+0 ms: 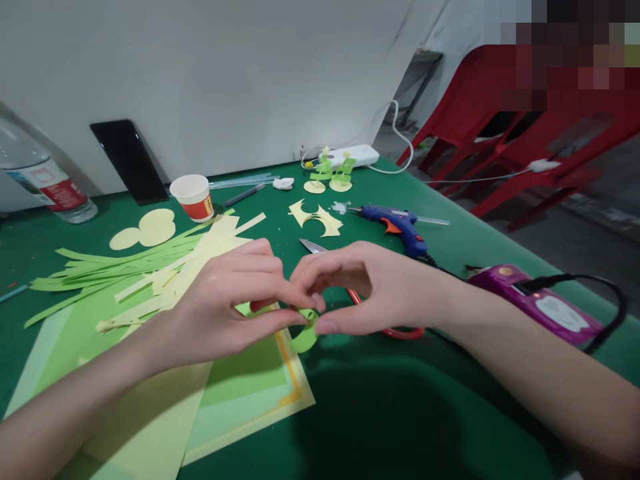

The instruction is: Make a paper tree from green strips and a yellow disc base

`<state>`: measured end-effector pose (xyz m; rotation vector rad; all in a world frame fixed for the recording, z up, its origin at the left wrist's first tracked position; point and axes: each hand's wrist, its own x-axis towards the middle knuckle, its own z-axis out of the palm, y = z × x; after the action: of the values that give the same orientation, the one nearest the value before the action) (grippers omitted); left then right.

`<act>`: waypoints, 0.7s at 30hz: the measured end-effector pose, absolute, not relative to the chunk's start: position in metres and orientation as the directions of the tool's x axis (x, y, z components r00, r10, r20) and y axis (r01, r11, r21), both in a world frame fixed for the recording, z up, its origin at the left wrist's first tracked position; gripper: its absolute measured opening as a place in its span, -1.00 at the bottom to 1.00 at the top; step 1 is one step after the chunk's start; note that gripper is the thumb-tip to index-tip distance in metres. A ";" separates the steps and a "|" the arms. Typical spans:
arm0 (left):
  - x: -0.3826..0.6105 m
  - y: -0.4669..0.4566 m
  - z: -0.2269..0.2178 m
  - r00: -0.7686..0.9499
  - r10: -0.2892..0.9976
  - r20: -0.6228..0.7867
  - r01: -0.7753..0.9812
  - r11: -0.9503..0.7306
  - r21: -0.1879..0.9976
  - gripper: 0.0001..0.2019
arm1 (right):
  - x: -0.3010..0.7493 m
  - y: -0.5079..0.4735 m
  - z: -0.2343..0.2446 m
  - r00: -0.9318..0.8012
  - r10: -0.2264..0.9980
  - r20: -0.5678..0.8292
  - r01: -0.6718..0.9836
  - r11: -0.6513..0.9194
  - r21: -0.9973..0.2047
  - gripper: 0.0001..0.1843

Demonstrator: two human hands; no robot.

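Both hands meet over the front middle of the green table, pinching a curled light-green paper strip (306, 341). My left hand (245, 293) grips its rolled end between thumb and fingertips. From the other side, the thumb and fingers of my right hand (355, 287) close on the same strip. Red-handled scissors (407, 333) lie under my right hand, their blade tip showing beyond it. Left of my hands, cut green strips (130, 263) and pale yellow strips (215, 247) are heaped on sheets of coloured paper (245, 393).
A blue glue gun (395, 220) and a purple power unit (540, 303) lie at right. Behind stand a paper cup (193, 198), a phone (131, 162), a bottle (50, 180), small paper plant figures (343, 175) and a white power strip (350, 157). Red chairs (470, 100) stand beyond the table edge.
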<state>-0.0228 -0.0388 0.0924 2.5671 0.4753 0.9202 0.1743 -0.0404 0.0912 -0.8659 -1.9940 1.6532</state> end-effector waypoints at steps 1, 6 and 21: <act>-0.022 -0.039 0.092 0.727 0.432 0.534 0.189 -0.873 0.449 -0.95 | 0.174 -0.041 0.091 -0.720 0.689 -0.074 0.198 0.101 -0.975 -0.83; -0.019 -0.041 0.092 0.704 0.457 0.543 0.197 -0.861 0.469 -0.89 | 0.169 -0.045 0.091 -0.677 0.733 -0.060 0.189 0.094 -0.977 -0.85; -0.017 -0.041 0.089 0.732 0.483 0.481 0.250 -0.847 0.469 -0.86 | 0.166 -0.053 0.090 -0.646 0.763 -0.018 0.264 0.201 -0.943 -0.87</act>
<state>-0.0167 -0.0411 0.0895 2.5604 0.5651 0.8597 0.1655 -0.0530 0.0900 -0.9544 -2.0234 1.4470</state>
